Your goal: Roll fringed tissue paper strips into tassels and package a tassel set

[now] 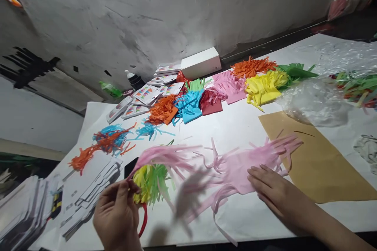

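Observation:
My left hand (118, 211) is raised over the table, thumb and fingers pinched on the end of a pink tissue-paper fringe (165, 155). The fringe's loose strips trail to the right. My right hand (275, 192) lies flat, fingers stretched out, on the edge of a pink fringed tissue sheet (238, 166), whose cut strips spread both ways. Behind my left hand lies a yellow and green fringe bundle (151, 182), partly covered by the pink strips. A red curved loop (143, 221) shows beside my left wrist; what it belongs to is hidden.
Folded fringe bundles in orange, blue (191, 106), pink and yellow (263, 88) line the back. Printed packs (147, 93) and a white box (202, 64) stand by the wall. Brown paper (330, 164) and clear plastic (316, 102) lie right; white folded card (88, 188) lies left.

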`<action>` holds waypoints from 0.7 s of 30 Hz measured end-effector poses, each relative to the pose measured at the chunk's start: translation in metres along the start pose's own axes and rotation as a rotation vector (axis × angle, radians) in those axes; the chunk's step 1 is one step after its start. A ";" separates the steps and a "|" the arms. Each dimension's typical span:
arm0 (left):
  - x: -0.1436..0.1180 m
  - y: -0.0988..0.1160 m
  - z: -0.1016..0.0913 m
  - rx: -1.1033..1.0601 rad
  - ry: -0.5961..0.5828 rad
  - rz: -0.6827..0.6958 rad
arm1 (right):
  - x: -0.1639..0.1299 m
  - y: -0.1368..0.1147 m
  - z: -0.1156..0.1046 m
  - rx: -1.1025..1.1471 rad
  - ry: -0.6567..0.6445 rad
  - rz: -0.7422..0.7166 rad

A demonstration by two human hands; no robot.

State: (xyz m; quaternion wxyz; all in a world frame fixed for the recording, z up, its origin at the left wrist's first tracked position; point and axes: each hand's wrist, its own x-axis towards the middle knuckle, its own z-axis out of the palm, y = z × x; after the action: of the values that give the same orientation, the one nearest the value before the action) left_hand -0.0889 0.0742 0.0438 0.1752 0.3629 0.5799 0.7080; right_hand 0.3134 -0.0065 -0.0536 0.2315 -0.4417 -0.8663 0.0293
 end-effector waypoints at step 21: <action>-0.207 -0.047 0.081 0.479 -1.022 0.813 | -0.005 0.005 0.026 -0.052 0.257 -0.247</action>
State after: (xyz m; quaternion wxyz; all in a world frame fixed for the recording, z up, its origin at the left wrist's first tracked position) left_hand 0.1006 0.0043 -0.0599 0.0622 0.8678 0.3831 0.3105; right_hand 0.3090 -0.0030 -0.0796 0.3306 -0.3380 -0.8777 -0.0784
